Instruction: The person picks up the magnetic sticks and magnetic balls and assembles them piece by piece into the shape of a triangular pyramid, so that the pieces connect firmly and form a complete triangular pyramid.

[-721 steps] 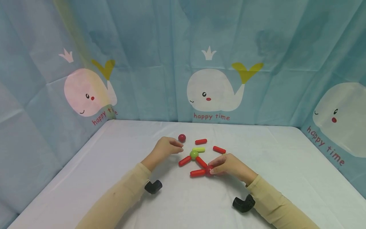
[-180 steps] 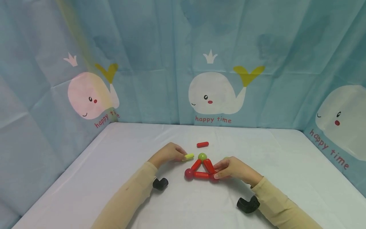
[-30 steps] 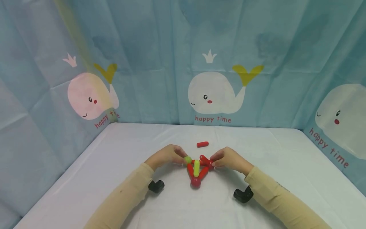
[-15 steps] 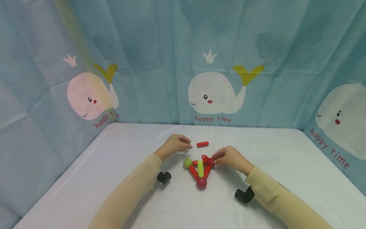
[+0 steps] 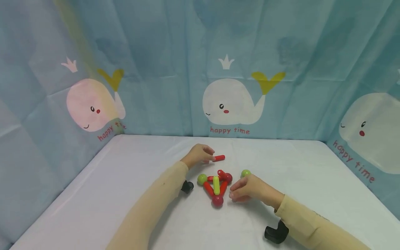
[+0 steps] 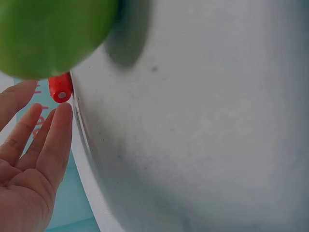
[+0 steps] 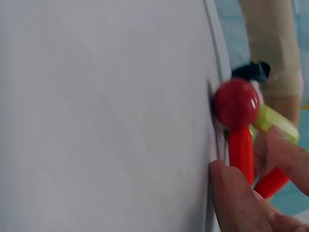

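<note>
My left hand (image 5: 198,154) is at the near end of a loose red rod (image 5: 220,158) at the back, thumb and fingers spread around its tip. In the left wrist view, that rod (image 6: 60,89) shows a metal dot on its end. A triangle of red rods (image 5: 208,189) has a green ball (image 5: 202,179) at the left corner, a red ball (image 5: 228,178) at the right and another red ball (image 5: 217,201) in front. A yellow-green rod (image 5: 216,185) leans up from the front ball. My right hand (image 5: 254,190) holds nothing, fingers relaxed beside the triangle's right side.
Another green ball (image 5: 246,173) sits just behind my right hand. An extra red rod (image 5: 221,173) sticks up from the right red ball. The white table (image 5: 140,180) ends at a blue whale-print curtain (image 5: 162,104). Black wrist-worn pieces (image 5: 276,233) hang under both sleeves.
My left hand has left the green corner ball and moved back to the loose red rod. My right hand has let go of the red corner ball and drawn toward me.
</note>
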The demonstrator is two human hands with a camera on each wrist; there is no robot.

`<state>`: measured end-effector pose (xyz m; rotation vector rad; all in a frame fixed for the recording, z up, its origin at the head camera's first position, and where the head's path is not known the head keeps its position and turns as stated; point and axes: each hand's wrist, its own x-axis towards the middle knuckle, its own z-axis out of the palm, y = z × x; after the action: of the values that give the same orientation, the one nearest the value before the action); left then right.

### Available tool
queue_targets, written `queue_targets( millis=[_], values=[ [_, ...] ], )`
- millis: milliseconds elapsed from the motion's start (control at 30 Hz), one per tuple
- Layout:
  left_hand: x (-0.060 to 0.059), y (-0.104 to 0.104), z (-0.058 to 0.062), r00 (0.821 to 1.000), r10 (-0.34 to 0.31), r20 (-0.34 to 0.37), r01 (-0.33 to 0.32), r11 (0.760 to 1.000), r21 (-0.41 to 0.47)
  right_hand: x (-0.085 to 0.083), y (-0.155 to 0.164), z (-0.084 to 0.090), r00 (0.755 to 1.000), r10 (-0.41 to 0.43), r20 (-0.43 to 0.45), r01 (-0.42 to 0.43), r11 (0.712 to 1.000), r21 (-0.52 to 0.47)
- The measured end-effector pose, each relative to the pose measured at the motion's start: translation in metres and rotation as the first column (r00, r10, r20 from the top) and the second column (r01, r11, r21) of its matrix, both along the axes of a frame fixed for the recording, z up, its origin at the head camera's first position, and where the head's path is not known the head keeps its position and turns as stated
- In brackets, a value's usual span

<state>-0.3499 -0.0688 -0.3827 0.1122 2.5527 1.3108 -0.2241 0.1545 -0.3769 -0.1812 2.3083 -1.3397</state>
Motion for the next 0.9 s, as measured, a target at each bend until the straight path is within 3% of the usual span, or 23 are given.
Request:
queue_targets(
  millis=[267, 500, 667, 900],
  values=[
    [-0.005, 0.003, -0.002, 0.999, -0.037, 0.006, 0.037, 0.999, -0.011, 0.011, -0.011, -0.007, 0.998, 0.033, 0.058, -0.031, 0.998, -0.048],
    [-0.008, 0.008, -0.004, 1.000, 0.012, 0.007, -0.012, 0.998, -0.057, 0.014, -0.024, -0.008, 0.999, -0.001, 0.048, 0.001, 1.000, 0.006],
    [-0.004, 0.005, -0.002, 0.999, 0.035, 0.016, -0.033, 0.995, -0.097, 0.014, -0.031, -0.008, 0.999, -0.036, 0.033, 0.034, 0.998, 0.053],
    [0.004, -0.016, 0.000, 0.999, 0.046, 0.012, -0.044, 0.990, -0.133, 0.011, -0.034, -0.006, 0.999, -0.039, 0.022, 0.037, 0.996, 0.081]
  ],
)
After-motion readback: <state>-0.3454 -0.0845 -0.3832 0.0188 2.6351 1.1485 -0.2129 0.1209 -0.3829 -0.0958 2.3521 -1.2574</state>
